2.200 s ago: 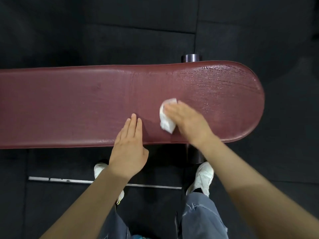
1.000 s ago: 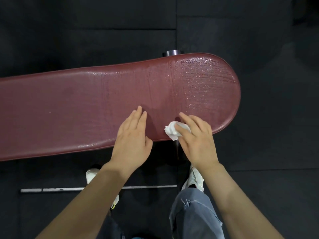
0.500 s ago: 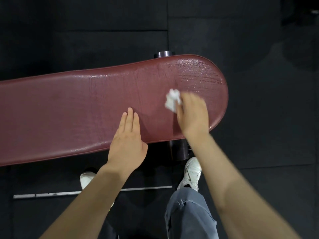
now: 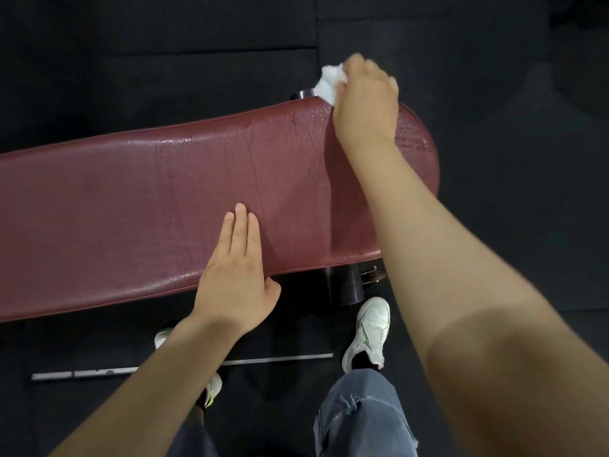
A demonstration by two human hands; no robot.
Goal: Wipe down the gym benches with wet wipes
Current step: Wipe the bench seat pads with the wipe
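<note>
We are gripping a crumpled white wet wipe (image 4: 329, 82) in our right hand (image 4: 365, 103), fingers curled round it at the far edge of the long maroon padded vinyl gym bench (image 4: 131, 209), our left hand (image 4: 235, 278) lying flat, fingers straight, near its front edge.

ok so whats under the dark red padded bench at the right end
Under the dark red padded bench, a dark cylindrical support post with a small metal bracket shows by the near edge. The pad covers the remaining frame.

The floor is dark rubber mat (image 4: 164, 44). At six o'clock there are blue jeans (image 4: 359, 420), with two white sneakers (image 4: 369, 334) just above. A grey metal strip (image 4: 85, 373) lies at seven o'clock.
</note>
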